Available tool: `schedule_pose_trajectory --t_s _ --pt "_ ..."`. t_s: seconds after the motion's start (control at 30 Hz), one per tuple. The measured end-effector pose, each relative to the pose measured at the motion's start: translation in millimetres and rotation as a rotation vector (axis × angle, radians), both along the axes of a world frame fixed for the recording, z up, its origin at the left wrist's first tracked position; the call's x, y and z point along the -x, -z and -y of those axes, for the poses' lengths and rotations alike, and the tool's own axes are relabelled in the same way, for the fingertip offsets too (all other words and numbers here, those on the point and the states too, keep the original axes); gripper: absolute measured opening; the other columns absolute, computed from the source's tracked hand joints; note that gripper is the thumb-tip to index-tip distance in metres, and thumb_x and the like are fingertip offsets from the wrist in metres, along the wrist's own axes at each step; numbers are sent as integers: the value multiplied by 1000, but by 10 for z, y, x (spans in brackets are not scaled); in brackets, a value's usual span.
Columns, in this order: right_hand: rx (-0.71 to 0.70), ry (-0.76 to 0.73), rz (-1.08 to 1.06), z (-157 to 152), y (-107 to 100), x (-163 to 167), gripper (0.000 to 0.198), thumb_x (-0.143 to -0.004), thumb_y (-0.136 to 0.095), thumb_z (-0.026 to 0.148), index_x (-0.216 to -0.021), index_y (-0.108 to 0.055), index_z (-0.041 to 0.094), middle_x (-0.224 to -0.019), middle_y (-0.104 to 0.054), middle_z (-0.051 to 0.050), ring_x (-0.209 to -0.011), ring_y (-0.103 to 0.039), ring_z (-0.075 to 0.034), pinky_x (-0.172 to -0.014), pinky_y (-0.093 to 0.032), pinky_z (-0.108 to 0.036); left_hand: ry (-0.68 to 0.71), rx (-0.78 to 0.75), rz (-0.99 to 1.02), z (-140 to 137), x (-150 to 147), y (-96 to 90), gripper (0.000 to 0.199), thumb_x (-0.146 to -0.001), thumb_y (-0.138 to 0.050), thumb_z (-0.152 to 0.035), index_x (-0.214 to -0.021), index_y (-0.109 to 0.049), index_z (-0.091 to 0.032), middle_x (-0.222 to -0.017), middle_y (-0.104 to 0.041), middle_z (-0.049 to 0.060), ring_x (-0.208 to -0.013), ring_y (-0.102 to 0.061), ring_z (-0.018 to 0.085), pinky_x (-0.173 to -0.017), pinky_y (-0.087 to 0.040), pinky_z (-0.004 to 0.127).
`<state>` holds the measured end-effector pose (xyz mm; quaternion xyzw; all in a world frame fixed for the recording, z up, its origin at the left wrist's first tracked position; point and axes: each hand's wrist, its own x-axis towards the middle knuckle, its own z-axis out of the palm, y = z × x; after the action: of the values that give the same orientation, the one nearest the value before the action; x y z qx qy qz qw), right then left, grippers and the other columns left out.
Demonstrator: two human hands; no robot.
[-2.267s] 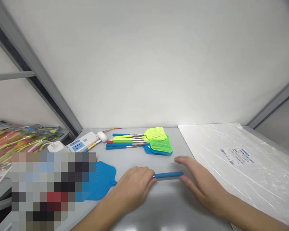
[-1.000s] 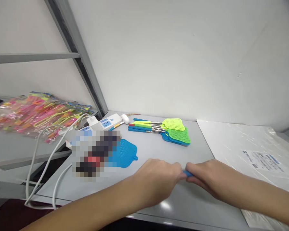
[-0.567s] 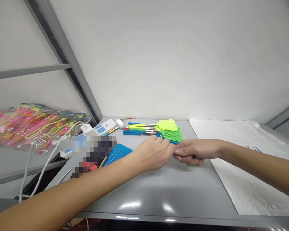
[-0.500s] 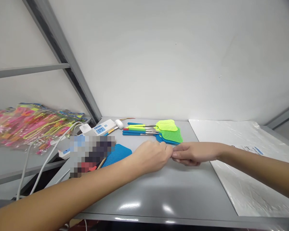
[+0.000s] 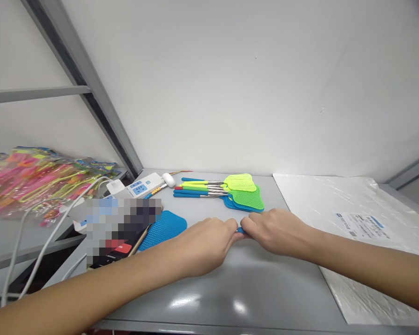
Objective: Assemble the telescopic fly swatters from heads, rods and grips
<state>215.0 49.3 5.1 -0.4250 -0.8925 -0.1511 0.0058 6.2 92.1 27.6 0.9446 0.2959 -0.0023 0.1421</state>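
Note:
My left hand [image 5: 211,244] and my right hand [image 5: 274,231] are closed and almost meet above the grey table. Between them shows a short piece of a blue fly swatter handle [image 5: 242,230], gripped from both sides; the rest is hidden by my fingers. A blue perforated swatter head [image 5: 165,228] shows beyond my left forearm; whether it joins the held handle is hidden. Just past my hands lies a pile of fly swatters with steel shafts, topped by a yellow swatter head [image 5: 239,182] and a green one [image 5: 249,199].
At left are a white power strip [image 5: 145,185] with cables, a phone-like item [image 5: 120,246] partly blurred out, and bagged colourful goods [image 5: 49,186]. A white plastic package [image 5: 370,200] with a label covers the table's right side. A wall [image 5: 209,93] rises behind.
My right hand has turned over and closed more firmly, knuckles up. Both hands have come slightly nearer me, and a bit of blue handle now shows between them. The view has shifted slightly.

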Motion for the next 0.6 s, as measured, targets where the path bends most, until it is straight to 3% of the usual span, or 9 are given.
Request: schedule_pose_trajectory --t_s 0.1,0.2,0.3,0.37,0.43,0.6 --pt "-209 -128 21 11 22 -52 30 -94 -28 12 -76 -51 18 -56 -49 0 -42 -31 -11 -47 -8 -32 -24 158 69 22 14 -21 40 -100 -32 -42 -71 -50 -21 -59 -51 -2 -45 -47 13 -40 -26 24" --pt "-295 -213 24 35 -31 -102 26 -93 -35 11 -75 -51 19 -56 -47 1 -46 -33 -11 -47 -11 -32 -22 407 108 34 14 -68 41 -99 -33 -42 -66 -44 -21 -59 -46 -3 -48 -42 11 -43 -29 23" --pt "-337 -268 63 69 -110 -142 22 -92 -39 12 -77 -53 21 -56 -46 2 -47 -32 -12 -47 -13 -32 -29 909 133 6 10 -98 42 -99 -32 -45 -65 -37 -21 -56 -36 -5 -46 -30 9 -42 -26 23" --pt "-348 -285 72 90 -140 -159 22 -93 -40 13 -79 -54 22 -56 -45 2 -48 -31 -12 -47 -13 -32 -55 1309 119 -46 11 -95 41 -98 -35 -47 -66 -34 -22 -56 -27 -7 -44 -19 8 -40 -17 23" --pt "-355 -288 56 108 -149 -164 21 -93 -41 13 -79 -54 22 -56 -44 3 -48 -30 -12 -47 -14 -32 -86 1586 72 -107 13 -82 39 -96 -41 -49 -69 -33 -23 -58 -22 -8 -44 -12 8 -40 -8 22" --pt "-435 -308 102 192 -193 -167 15 -91 -48 18 -79 -56 21 -55 -42 3 -48 -29 -13 -46 -15 -32 -82 1823 -40 -105 19 -45 42 -94 -42 -56 -69 -31 -24 -58 -15 -8 -44 -3 8 -42 2 22"
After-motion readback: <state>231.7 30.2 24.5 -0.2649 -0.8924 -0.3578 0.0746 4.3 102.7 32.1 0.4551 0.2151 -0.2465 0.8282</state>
